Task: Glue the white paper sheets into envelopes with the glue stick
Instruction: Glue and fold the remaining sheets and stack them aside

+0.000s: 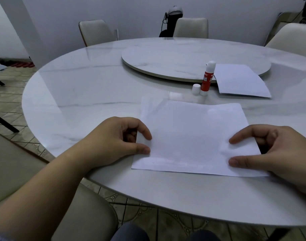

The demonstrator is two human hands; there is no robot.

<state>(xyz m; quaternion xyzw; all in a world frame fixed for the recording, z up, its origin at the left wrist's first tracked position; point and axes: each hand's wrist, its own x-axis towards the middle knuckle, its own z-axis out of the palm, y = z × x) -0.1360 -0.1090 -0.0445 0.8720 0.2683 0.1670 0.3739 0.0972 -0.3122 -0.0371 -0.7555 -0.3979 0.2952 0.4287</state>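
A white paper sheet (190, 136) lies flat on the round marble table (89, 94) in front of me. My left hand (117, 140) pinches its left edge between thumb and forefinger. My right hand (273, 150) holds the right edge the same way, thumb on top near the lower corner. Beyond the sheet a red and white glue stick (207, 79) stands upright with its cap off. The white cap (196, 89) stands just left of it. A second stack of white paper (239, 81) lies to the right of the glue stick.
A raised marble turntable (183, 58) fills the table's middle, and the far paper stack overlaps its rim. Pale chairs (95, 32) stand around the far side. A chair seat (35, 197) is at my lower left, over tiled floor.
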